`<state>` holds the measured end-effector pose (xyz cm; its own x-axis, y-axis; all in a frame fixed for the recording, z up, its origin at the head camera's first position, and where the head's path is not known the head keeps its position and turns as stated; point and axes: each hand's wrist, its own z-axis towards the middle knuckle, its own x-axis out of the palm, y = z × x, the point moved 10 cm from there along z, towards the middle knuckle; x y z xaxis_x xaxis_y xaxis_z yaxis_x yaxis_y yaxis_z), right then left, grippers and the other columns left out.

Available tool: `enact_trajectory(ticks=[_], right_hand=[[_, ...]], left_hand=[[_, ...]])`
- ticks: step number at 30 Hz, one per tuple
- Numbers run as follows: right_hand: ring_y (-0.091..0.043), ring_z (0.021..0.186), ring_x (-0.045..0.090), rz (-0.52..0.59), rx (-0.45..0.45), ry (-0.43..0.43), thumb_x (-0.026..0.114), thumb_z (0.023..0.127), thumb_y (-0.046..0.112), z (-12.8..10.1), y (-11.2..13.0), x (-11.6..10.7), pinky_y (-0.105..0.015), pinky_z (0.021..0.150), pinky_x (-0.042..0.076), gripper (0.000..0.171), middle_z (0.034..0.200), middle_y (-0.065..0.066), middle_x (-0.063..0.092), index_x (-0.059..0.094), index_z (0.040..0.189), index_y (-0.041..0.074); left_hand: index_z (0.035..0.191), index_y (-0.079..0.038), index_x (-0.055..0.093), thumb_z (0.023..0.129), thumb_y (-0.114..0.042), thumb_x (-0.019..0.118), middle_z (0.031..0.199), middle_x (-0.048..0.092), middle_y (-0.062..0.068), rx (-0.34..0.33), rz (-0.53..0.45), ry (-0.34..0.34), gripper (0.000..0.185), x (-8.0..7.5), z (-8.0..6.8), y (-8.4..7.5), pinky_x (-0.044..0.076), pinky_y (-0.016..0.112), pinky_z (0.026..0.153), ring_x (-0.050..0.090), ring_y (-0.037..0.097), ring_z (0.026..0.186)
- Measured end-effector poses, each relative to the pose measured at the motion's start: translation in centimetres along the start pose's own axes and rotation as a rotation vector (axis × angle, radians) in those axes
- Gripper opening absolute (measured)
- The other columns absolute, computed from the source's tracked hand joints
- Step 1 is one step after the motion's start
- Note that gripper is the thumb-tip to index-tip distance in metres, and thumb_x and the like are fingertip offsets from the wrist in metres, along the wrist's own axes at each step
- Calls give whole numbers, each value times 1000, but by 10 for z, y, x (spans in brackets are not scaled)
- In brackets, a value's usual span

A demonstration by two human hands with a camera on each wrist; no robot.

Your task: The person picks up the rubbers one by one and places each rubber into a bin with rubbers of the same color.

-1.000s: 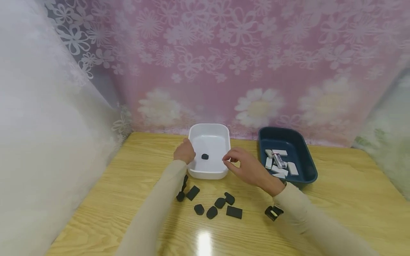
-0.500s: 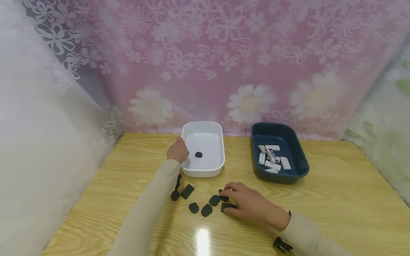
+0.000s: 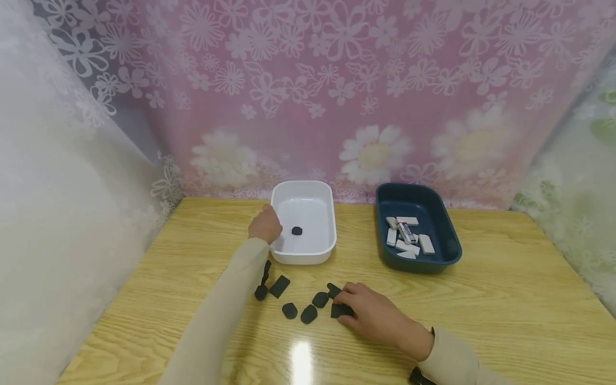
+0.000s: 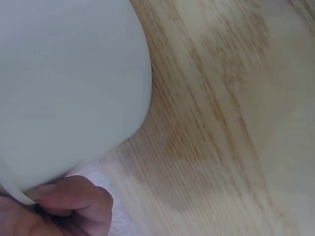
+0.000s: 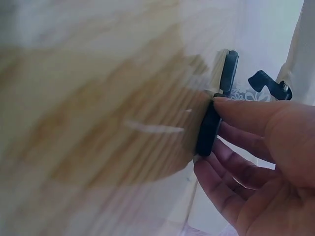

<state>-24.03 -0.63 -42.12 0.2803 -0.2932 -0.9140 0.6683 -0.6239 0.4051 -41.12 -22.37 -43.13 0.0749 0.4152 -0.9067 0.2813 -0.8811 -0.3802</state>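
Note:
My left hand grips the left rim of a white plastic tray; in the left wrist view, the thumb and fingers pinch its edge. Inside that tray lies one small black piece. My right hand pinches a flat black rectangular block on the table. The right wrist view has the block between thumb and fingertips, near the tabletop. Just beyond it lies a black piece with a projecting end, partly behind my fingers.
Several rounded black pieces lie left of my right hand. Another black rectangular block lies near the left forearm, beside a black wrist device. A dark blue tray holds several white erasers. A floral curtain hangs behind.
My right hand has come down from beside the white tray to the table and now pinches a black block. The left hand stays on the tray's rim. The head view has shifted slightly.

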Motion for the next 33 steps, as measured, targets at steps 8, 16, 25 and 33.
enact_trajectory(ticks=[8, 16, 25, 33], right_hand=[[-9, 82, 50, -11, 0, 40, 73, 85, 22, 5, 2, 2, -29, 71, 46, 19, 90, 7, 52, 70, 101, 12], [-7, 83, 51, 68, -8, 44, 71, 87, 20, 8, -2, -5, -28, 73, 47, 19, 90, 8, 52, 69, 102, 9], [-11, 79, 55, 116, -7, -170, 71, 87, 15, 32, -5, -62, -27, 68, 48, 21, 90, 2, 55, 69, 106, 6], [-18, 88, 59, 193, 27, -236, 68, 90, 14, 75, -18, -93, -34, 78, 51, 25, 95, -3, 56, 67, 112, 3]], left_hand=[[135, 7, 32, 94, -16, 59, 95, 63, 19, -11, 6, 5, 54, -1, -1, 3, 52, 40, 68, 64, 31, 83], [135, 7, 32, 94, -17, 58, 94, 63, 19, -16, 14, 3, 55, -1, -2, 5, 52, 40, 67, 64, 31, 82], [137, 6, 31, 94, -16, 58, 92, 63, 17, -32, 17, 4, 55, -4, -2, 5, 52, 39, 68, 63, 29, 81], [135, 5, 33, 93, -16, 59, 94, 63, 17, -35, 14, 1, 54, -2, -1, 2, 52, 39, 68, 64, 29, 82]])
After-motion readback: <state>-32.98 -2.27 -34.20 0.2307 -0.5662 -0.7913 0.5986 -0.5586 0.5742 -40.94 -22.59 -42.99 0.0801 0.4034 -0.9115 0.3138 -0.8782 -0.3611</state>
